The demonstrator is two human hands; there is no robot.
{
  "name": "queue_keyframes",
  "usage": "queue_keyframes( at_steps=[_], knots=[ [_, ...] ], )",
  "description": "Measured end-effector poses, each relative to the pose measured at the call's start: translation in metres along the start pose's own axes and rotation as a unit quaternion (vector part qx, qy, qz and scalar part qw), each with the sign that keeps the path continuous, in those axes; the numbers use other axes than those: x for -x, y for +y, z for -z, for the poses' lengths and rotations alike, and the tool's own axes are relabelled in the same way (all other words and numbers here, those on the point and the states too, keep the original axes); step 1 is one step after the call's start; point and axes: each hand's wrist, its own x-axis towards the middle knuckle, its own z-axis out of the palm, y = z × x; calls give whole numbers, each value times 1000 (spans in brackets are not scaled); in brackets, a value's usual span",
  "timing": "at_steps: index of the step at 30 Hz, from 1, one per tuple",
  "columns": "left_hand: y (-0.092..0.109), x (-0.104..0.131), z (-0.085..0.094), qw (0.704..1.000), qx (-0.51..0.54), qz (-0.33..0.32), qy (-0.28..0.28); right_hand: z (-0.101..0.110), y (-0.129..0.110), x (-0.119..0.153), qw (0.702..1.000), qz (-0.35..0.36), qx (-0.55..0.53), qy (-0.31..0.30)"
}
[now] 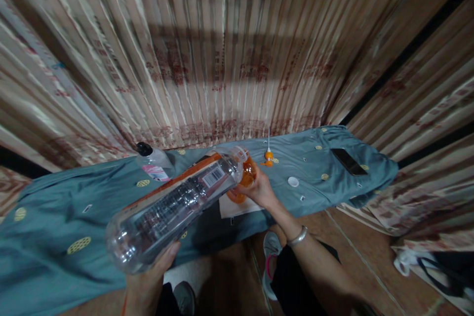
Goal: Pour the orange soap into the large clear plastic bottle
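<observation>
- So the big clear bottle (192, 190) was in the middle of the frame, tilted, base toward the lower left and neck right up by the orange bottle (249, 173). Couldn't tell if the two actually touched.
- Left hand (146, 274) had its fingers clamped on the big one near the base, from underneath.
- Right hand (261, 191) had its fingers wrapped around the orange one, just right of center. Silver bracelet (298, 237) on that wrist.
- Under the orange one there was a pale sheet (231, 209), lying on a blue-green cloth (111, 177) with little yellow prints, pretty wrinkled, running across the frame.
- Also on the cloth: an orange pump (268, 158) right of center, a white cap (293, 181) below it, a black phone (348, 162) further right, and a black-topped bottle (154, 163) left of center.
- Behind it all, a pleated beige curtain (222, 59) with reddish prints filled the upper frame.
- Brownish tiled floor (355, 256) at lower right, sneakers (272, 247) at bottom center.
</observation>
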Motion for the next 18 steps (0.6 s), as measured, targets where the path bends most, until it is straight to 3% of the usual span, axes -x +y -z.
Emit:
queue_keyframes(
  at_steps=[7, 11, 15, 18],
  knots=[
    [15, 11, -16, 995, 99, 14, 30, 0, -1, 0, 1000, -3, -5, 2],
    [11, 9, -14, 996, 89, 14, -3, 0, -3, 0, 1000, -12, -8, 0],
    [6, 11, -11, 996, 88, -4, 15, -1, -2, 0, 1000, -17, -8, 2],
    [3, 6, -5, 997, 69, 27, -16, -2, 0, 1, 1000, -5, -8, 0]
  ],
)
